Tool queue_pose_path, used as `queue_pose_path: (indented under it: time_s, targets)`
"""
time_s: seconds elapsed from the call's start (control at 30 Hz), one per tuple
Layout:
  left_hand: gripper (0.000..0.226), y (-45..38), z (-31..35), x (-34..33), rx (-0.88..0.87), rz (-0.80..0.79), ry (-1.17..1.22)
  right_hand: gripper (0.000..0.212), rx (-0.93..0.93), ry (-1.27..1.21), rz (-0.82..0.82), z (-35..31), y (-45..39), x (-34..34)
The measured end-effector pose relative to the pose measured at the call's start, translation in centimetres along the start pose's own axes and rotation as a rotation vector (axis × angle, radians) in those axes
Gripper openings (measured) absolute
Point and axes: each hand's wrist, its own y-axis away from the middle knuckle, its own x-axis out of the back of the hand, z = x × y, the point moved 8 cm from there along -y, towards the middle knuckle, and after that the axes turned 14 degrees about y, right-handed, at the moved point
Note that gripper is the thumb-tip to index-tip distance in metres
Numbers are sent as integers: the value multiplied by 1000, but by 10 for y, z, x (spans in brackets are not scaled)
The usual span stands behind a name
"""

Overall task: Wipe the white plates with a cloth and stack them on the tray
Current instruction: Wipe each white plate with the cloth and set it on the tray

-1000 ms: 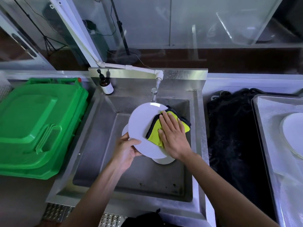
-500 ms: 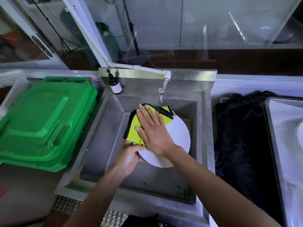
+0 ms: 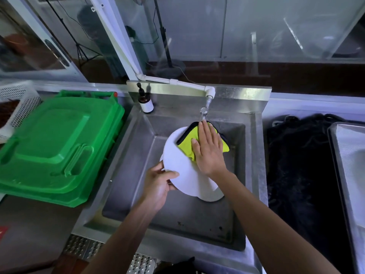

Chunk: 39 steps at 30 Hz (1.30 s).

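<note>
Over the steel sink (image 3: 126, 161) I hold a white plate (image 3: 177, 161) tilted, its face toward me. My left hand (image 3: 158, 184) grips its lower left rim, thumb on the face. My right hand (image 3: 208, 150) lies flat with straight fingers on a yellow cloth with a dark edge (image 3: 187, 140), pressing it against the plate's upper right part. Part of another white plate (image 3: 214, 195) shows below, in the sink. At the right edge stands the metal tray (image 3: 341, 175), cut off by the frame.
A tap (image 3: 204, 111) hangs just above the cloth. A brown pump bottle (image 3: 145, 102) stands on the sink's back left corner. A green plastic lid (image 3: 57, 145) lies left, a white mesh basket (image 3: 17, 103) behind it. A black cloth (image 3: 296, 165) lies between sink and tray.
The cloth and my right hand swept from the plate's right side to its upper left, then back to the upper right. The plate tilted and turned in my left hand.
</note>
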Motion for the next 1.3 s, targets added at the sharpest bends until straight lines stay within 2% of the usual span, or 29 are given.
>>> queue_pose_path:
  time_s: [0.23,0.37,0.53,0.7,0.83,1.0,1.1,1.17,1.3]
  targets:
    - [41,-10,11,9,12,39,32,60,-190,-5,-95,1,30,-29]
    - [29,-25,15,15,42,55,28,61,-251,-63,-149,-15,48,-46]
    - [24,-45,20,21,94,33,45,64,-283,-107,-139,-44,60,-57]
    - [21,-57,24,31,112,41,106,66,-235,-22,-68,-63,69,-55]
    - [25,-64,24,37,138,-1,135,66,-350,-3,37,-58,69,-50]
    - [34,-75,26,46,176,-53,163,76,-548,-247,165,-41,66,-40]
    - [31,-84,26,51,212,-102,165,78,-655,-424,190,-31,66,-40]
    - [31,-89,26,53,231,-145,145,73,-709,-477,209,-24,67,-37]
    - [37,-103,30,57,264,-216,63,51,-775,-534,236,-14,72,-31]
